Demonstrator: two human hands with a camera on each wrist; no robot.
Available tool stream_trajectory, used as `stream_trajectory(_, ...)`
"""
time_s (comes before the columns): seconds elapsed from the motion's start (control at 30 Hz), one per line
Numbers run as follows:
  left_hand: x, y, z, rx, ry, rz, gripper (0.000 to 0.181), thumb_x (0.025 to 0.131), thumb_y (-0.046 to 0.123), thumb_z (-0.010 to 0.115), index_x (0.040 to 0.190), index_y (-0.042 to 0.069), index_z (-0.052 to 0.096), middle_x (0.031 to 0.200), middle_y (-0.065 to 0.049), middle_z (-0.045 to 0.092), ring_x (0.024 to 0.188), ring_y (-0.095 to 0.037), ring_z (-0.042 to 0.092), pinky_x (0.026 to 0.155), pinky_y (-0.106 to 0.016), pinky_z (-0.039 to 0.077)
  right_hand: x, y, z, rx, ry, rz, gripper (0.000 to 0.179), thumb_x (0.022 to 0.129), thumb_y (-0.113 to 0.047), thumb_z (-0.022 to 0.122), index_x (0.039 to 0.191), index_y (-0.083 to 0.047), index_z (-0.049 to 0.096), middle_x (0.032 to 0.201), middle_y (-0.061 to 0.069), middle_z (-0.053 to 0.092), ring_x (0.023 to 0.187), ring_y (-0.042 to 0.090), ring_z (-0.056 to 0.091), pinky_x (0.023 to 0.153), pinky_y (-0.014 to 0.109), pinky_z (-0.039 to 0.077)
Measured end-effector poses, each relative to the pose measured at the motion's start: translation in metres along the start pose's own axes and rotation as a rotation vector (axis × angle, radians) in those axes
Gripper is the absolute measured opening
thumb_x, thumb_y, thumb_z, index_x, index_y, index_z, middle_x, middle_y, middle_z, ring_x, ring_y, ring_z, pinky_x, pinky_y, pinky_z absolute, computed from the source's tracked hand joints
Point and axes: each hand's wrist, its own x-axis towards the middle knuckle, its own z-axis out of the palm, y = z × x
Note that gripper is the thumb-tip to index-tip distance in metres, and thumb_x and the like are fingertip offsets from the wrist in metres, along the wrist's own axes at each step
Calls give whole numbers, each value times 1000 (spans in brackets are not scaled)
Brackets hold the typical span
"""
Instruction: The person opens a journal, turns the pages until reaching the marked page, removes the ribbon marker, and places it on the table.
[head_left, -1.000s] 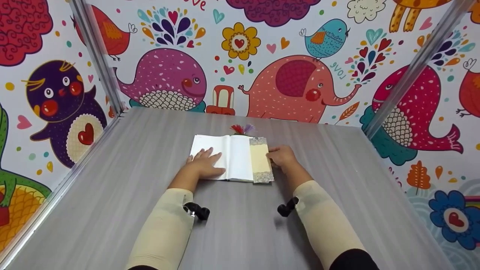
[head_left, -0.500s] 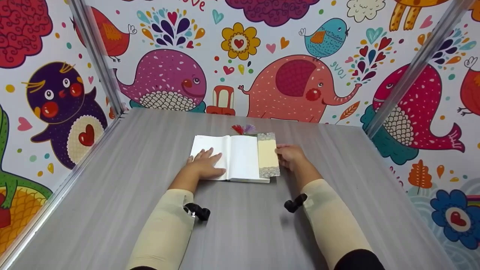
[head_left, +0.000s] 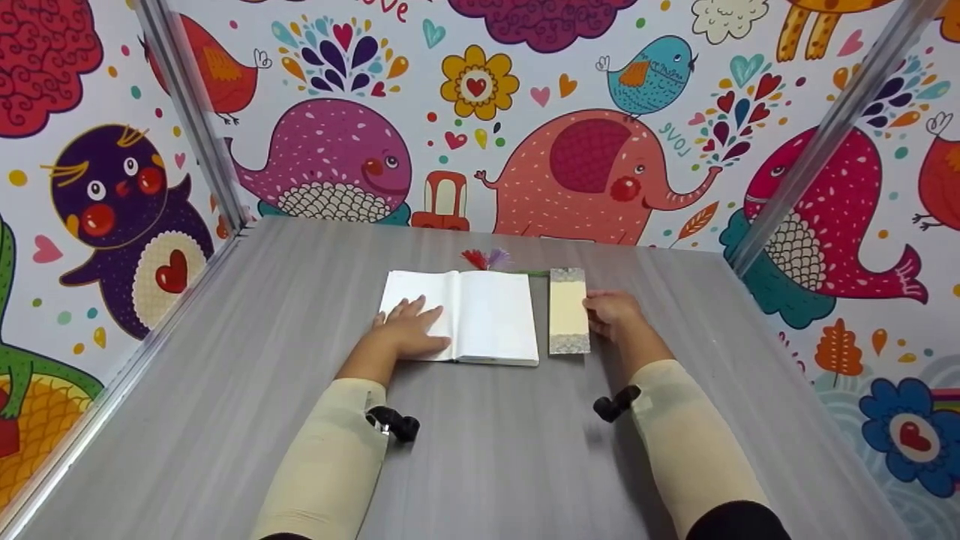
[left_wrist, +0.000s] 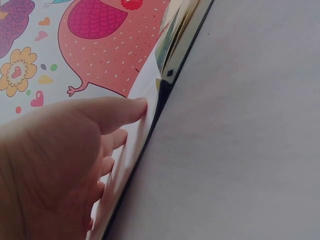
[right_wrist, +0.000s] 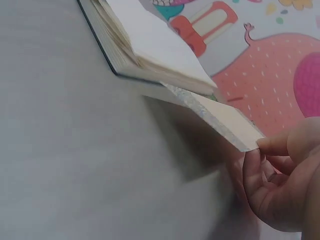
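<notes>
**Cream card now clear of the open book's right page**

From my remote seat I see that the cream rectangular card with speckled grey bands at both ends [head_left: 568,309] has slid off the right page since the earlier head views. It now stands just beyond the right edge of the open white-paged book with a dark cover rim [head_left: 496,322], toward the far edge of the grey streaked desk [head_left: 495,457]. The right hand [head_left: 616,315] pinches the card's right long edge; my right wrist view shows it tilted, its shadow on the desk. The left hand [head_left: 409,331] has stayed spread on the left page, grasping nothing. I judge the card's removal from the page done, with the book steadied.

Beyond the book's far edge are a red fringed tuft [head_left: 474,259] and a purple fringed tuft [head_left: 499,259]; I can't see what they join. A thin green strip [head_left: 538,274] is too small to identify. The card's underside is hidden, and the desk's near corners are cut off.
</notes>
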Motion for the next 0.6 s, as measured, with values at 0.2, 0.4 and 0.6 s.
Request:
stream_trajectory(0.2, 1, 0, 0, 11, -4, -2, 83, 100, 61, 55, 171, 27, 29, 183, -9, 7, 170, -41, 0, 133, -69, -1, 4, 7, -7, -63, 15, -13, 35, 105, -11, 63, 139, -6, 66, 101, 2, 66, 86, 15, 64, 70, 26, 58)
stream_trajectory(0.4, 7, -3, 2, -6, -20, -15, 84, 99, 60, 56, 171, 28, 27, 184, -6, 5, 170, -38, -3, 133, -69, -2, 4, 10, -8, -81, -25, -31, 35, 103, -9, 64, 138, -2, 66, 87, -1, 68, 74, 11, 64, 66, 25, 57)
stream_trajectory(0.6, 15, -9, 5, -8, -28, -22, 86, 98, 64, 57, 171, 32, 27, 184, -5, 5, 170, -37, -3, 132, -71, -3, 2, 12, -4, -134, 3, -66, 31, 100, -10, 68, 130, -1, 69, 82, -3, 66, 67, 10, 61, 61, 24, 55)
